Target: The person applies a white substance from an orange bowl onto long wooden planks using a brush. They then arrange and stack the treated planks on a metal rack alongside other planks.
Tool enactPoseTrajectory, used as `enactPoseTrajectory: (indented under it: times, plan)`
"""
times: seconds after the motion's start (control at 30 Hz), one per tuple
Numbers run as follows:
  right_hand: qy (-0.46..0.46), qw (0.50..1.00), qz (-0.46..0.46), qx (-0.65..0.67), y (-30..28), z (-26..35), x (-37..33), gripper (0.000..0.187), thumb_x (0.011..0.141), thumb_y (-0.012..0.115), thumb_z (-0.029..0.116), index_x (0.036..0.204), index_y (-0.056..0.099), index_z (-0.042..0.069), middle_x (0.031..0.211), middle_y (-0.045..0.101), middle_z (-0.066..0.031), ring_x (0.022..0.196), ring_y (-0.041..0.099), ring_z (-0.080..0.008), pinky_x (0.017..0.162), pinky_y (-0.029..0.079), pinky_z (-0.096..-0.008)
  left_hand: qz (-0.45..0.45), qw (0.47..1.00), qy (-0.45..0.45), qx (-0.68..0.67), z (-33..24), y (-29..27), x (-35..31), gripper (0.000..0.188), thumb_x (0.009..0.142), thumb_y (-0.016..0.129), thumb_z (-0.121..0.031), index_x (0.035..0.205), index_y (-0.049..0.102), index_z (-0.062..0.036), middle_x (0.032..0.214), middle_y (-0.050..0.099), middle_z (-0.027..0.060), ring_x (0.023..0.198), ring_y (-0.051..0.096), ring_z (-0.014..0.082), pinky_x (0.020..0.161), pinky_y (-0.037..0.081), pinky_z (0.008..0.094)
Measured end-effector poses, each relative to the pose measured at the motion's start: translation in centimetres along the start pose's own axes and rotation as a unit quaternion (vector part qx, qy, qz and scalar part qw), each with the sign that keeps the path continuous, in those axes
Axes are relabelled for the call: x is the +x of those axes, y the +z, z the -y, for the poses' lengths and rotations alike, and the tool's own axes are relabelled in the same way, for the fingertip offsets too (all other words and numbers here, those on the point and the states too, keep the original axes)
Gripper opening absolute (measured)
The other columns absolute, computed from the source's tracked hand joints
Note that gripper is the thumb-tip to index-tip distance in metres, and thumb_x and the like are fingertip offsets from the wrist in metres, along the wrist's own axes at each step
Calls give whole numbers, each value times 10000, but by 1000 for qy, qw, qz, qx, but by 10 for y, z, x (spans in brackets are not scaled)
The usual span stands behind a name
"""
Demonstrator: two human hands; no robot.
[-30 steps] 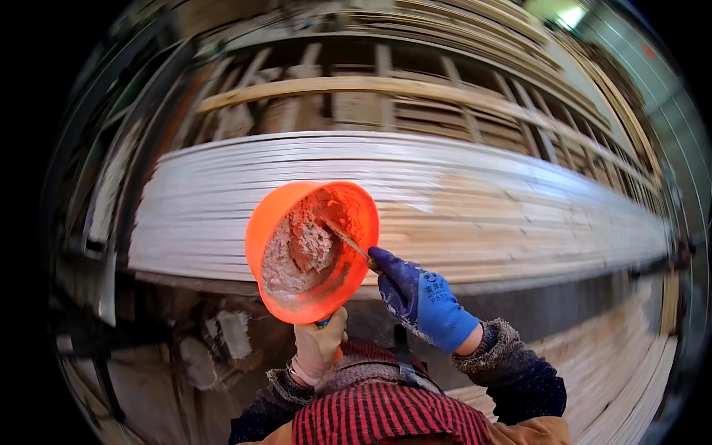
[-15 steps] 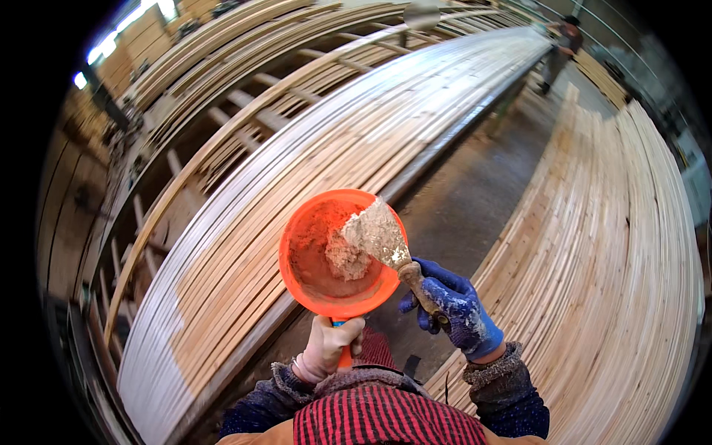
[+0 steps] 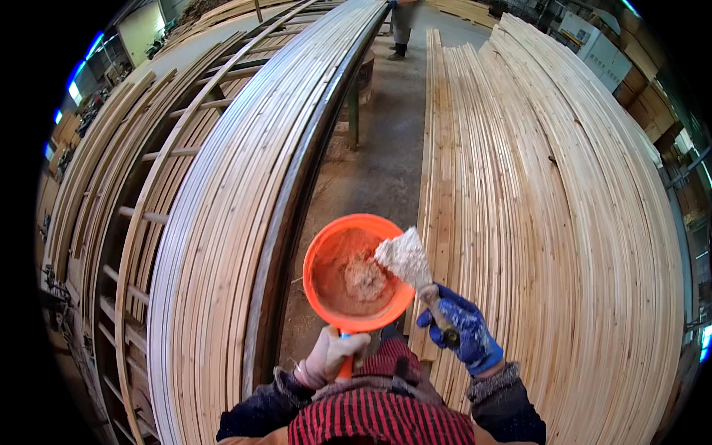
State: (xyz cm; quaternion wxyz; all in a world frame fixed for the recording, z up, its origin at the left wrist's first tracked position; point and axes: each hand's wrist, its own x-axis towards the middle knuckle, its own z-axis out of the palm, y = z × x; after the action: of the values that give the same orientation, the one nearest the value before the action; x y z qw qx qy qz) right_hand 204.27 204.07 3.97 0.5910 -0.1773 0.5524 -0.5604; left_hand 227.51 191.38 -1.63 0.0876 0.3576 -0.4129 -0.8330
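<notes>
My left hand (image 3: 331, 356), in a pale glove, is closed round the short handle of an orange plastic dipper (image 3: 308, 271). Inside the dipper lies a lump of beige, pasty filler (image 3: 363, 280), with more smeared on the inner wall. In a blue coated glove spotted with white, my right hand (image 3: 466, 332) grips a putty knife (image 3: 428, 294) by its worn handle. Pale paste covers the knife's blade, which slants up and left over the dipper's right rim. Whether the blade touches the rim, I cannot tell.
Long wooden boards (image 3: 245, 200) lie side by side on a raised bench to the left, partly whitish. Another wide stack of boards (image 3: 519, 222) fills the right. A concrete floor aisle (image 3: 386, 163) runs between them. Beyond the bench's far end stands another person (image 3: 403, 30).
My view has turned right, so the aisle and the right-hand stack fill more of it. Both hands still hold the dipper and putty knife, the blade remaining near the dipper's right rim.
</notes>
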Motion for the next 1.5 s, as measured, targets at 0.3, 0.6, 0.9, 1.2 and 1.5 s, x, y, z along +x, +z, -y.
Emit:
enactPoseTrajectory:
  times: [0.3, 0.6, 0.9, 1.2, 1.5]
  plan:
    - [61, 993, 64, 81, -93, 172, 273, 520, 991, 606, 367, 1435, 510, 113, 1037, 697, -104, 805, 671, -133, 652, 532, -252, -76, 996, 50, 16, -181, 17, 231, 116, 866, 644, -127, 896, 639, -16, 703, 611, 47, 565, 575, 133, 514, 456, 281]
    - [69, 995, 57, 47, -187, 322, 510, 578, 995, 576, 405, 1469, 462, 94, 1168, 654, -99, 669, 487, -49, 564, 391, -185, -95, 995, -7, -10, -343, 12, 519, 109, 852, 687, -111, 890, 636, -22, 674, 594, 27, 531, 571, 122, 482, 464, 280]
    - [41, 998, -49, 2, -344, 521, 745, 441, 1050, 487, 242, 1451, 466, 59, 1118, 659, -106, 637, 502, -36, 506, 368, -165, -25, 999, -27, 5, -538, 82, 839, 126, 870, 697, -139, 885, 643, -26, 689, 607, 27, 582, 578, 116, 513, 445, 273]
    - [12, 999, 33, -15, -447, 731, 995, 465, 1015, 551, 378, 1385, 547, 96, 1090, 686, -79, 678, 556, -41, 579, 417, -167, -76, 996, 1, -47, -696, 65, 1102, 149, 861, 701, -157, 910, 645, -28, 706, 610, 42, 551, 584, 151, 488, 474, 294]
    - [-78, 994, -32, -68, -595, 861, 1185, 486, 963, 583, 72, 1434, 472, 22, 1004, 680, -109, 617, 563, -76, 504, 416, -210, 69, 996, -46, -24, -874, 125, 1369, 157, 872, 724, -157, 934, 638, -42, 707, 586, 25, 548, 562, 130, 493, 467, 279]
